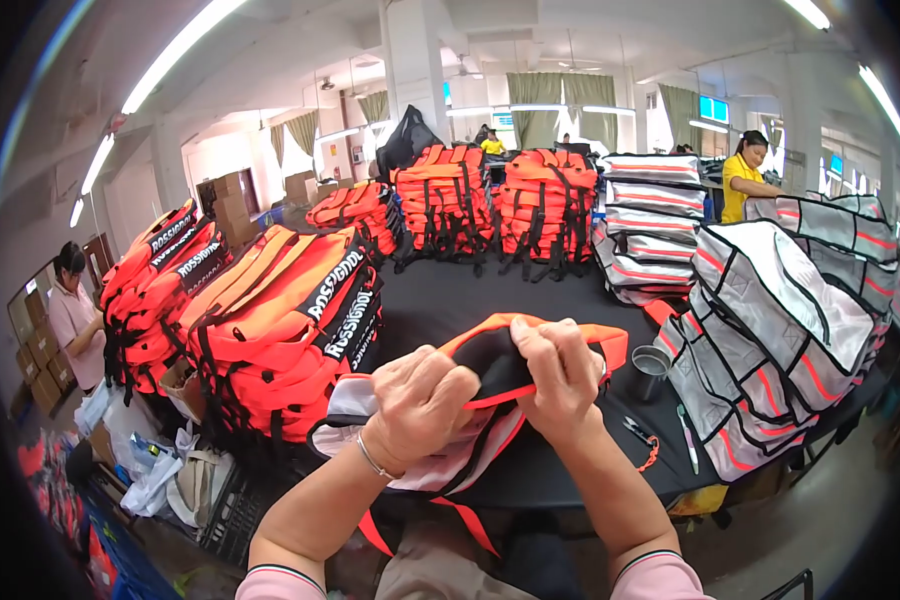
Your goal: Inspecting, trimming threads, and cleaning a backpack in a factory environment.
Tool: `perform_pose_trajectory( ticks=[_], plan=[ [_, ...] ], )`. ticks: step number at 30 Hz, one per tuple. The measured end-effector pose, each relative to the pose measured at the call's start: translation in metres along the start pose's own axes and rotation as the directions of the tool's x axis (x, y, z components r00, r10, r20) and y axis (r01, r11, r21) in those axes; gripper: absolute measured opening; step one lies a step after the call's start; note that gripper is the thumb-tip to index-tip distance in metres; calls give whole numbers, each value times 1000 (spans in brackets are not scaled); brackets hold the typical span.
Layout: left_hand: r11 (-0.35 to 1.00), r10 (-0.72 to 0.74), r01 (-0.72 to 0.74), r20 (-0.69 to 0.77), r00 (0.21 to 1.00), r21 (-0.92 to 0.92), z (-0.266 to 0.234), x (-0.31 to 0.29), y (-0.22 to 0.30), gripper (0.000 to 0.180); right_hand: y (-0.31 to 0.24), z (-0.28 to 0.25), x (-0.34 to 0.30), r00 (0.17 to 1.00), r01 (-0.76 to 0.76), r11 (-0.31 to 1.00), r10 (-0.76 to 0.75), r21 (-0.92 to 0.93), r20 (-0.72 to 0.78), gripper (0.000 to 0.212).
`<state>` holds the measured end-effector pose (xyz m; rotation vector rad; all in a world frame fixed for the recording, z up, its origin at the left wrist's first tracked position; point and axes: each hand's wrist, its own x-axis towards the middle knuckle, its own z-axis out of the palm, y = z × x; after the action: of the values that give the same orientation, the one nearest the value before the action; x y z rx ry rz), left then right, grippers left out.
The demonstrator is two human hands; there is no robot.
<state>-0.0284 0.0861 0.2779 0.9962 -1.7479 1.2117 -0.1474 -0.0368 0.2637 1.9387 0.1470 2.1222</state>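
Observation:
Both hands grip an orange-edged fabric bag [595, 342] above the near edge of the black table. My left hand [425, 405] is closed on its left side, fingers curled into the orange edge. On the right, my right hand [558, 375] pinches the edge, with the black inner face showing between the two hands. The bag's pale grey body [355, 396] with black binding spreads below my left hand, and orange straps [467, 525] hang toward my lap. Right of my right hand stand a metal cup [650, 368], small thread snips [638, 430] on an orange cord and a pen [688, 440].
Stacked orange bags [275, 330] rise at the left and along the back. Grey bags with orange stripes [760, 330] are heaped at the right. Co-workers stand at far left [75, 310] and back right [748, 175]. Plastic wrapping [155, 480] lies at lower left.

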Motion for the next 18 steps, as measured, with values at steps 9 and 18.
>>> perform_pose_trajectory(
  ticks=[9, 18],
  plan=[
    [704, -400, 703, 764, 507, -97, -59, -78, -68, 72, 35, -9, -31, 865, -459, 870, 484, 180, -132, 18],
    [324, -499, 926, 796, 343, -196, -120, -98, -43, 65, 66, 39, -48, 824, -547, 821, 562, 161, -67, 13]
  ],
)
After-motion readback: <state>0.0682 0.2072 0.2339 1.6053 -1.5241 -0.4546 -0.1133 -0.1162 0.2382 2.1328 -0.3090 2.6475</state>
